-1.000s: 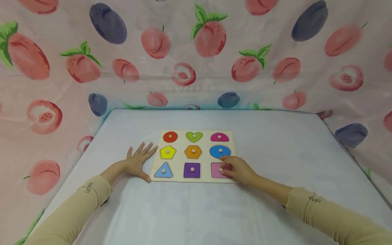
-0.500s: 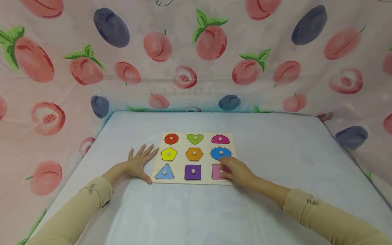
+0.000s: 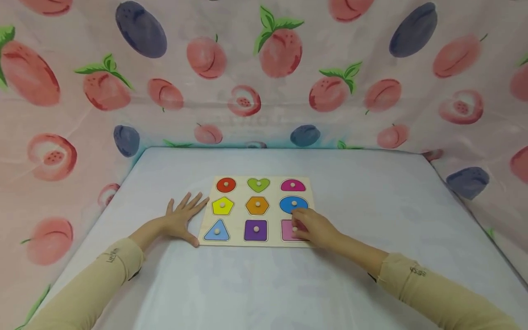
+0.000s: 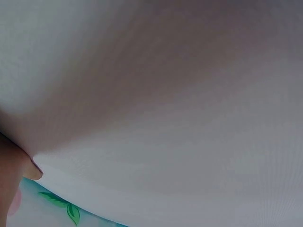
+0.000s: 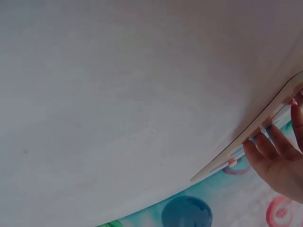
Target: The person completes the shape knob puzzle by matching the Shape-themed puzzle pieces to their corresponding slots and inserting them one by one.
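Observation:
A wooden knob puzzle board (image 3: 241,233) lies flat on the white table. Its coloured pieces sit in their recesses, among them a purple square (image 3: 249,234), a blue oval (image 3: 284,205) and a light blue triangle (image 3: 222,236). My left hand (image 3: 179,222) is spread flat at the board's left side, fingertips and thumb touching its edge. Over the lower right corner, my right hand (image 3: 321,229) pinches the round knob of the pink rectangular piece (image 3: 286,234); the hand hides part of that piece. The right wrist view shows these fingers (image 5: 284,146) bent over the board's side.
White cloth covers the table (image 3: 255,284) around the board. A fruit-printed curtain (image 3: 272,101) hangs behind and along both sides. In the left wrist view, mostly tabletop (image 4: 189,165) and shadow appear, with a thumb or finger at the left edge.
The head view shifts slightly. Both hands keep their places at the board, and the pieces stay where they were.

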Demonstrator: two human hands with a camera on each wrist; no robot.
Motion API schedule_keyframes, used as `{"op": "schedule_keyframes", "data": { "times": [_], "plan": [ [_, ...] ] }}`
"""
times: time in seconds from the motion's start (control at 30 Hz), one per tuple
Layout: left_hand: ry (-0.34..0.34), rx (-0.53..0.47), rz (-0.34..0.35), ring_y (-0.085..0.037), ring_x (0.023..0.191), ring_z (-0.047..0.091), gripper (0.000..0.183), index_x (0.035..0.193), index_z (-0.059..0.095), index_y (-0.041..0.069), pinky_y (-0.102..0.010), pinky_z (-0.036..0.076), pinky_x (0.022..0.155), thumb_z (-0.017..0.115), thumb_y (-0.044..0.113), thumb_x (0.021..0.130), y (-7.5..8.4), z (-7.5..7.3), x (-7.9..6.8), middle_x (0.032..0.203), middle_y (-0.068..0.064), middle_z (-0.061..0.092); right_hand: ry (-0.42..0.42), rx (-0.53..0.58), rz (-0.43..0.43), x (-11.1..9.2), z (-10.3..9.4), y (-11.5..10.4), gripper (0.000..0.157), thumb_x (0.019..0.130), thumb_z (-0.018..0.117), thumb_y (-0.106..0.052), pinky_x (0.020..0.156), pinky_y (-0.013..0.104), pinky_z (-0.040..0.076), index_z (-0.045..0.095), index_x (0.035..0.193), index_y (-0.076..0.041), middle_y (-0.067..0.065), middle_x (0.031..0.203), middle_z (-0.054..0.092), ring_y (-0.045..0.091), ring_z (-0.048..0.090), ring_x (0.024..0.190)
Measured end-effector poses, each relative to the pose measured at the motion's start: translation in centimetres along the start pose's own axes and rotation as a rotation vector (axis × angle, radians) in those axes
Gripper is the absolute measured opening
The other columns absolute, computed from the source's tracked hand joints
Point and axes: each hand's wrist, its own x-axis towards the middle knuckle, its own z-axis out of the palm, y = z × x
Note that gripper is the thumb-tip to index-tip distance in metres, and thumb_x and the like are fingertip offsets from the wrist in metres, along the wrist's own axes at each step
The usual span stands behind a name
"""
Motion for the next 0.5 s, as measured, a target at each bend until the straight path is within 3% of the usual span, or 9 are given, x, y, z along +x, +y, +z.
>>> {"op": "schedule_keyframes", "data": {
  "times": [0.33, 0.5],
  "plan": [
    [0.012, -0.02, 0.037, -0.046, 0.142, -0.015, 0.128, 0.152, 0.007, 0.016, -0.073, -0.017, 0.101, 0.081, 0.059, 0.056, -0.2, 0.0, -0.1, 0.158, -0.019, -0.005, -0.146, 0.005, 0.058, 0.3, -1.5, -0.3, 0.02, 0.08, 0.075, -0.022, 0.063, 0.019, 0.044, 0.058, 0.088, -0.015, -0.005, 0.074, 0.051, 0.01, 0.048, 0.075],
    [0.02, -0.011, 0.042, -0.046, 0.142, -0.014, 0.129, 0.152, 0.007, 0.017, -0.073, -0.016, 0.101, 0.08, 0.06, 0.056, -0.5, 0.1, 0.0, 0.158, -0.019, -0.005, -0.148, 0.003, 0.077, 0.0, -1.9, -0.4, 0.019, 0.081, 0.074, -0.023, 0.063, 0.02, 0.044, 0.063, 0.093, -0.014, -0.006, 0.077, 0.055, 0.01, 0.05, 0.076]
  ]
}}
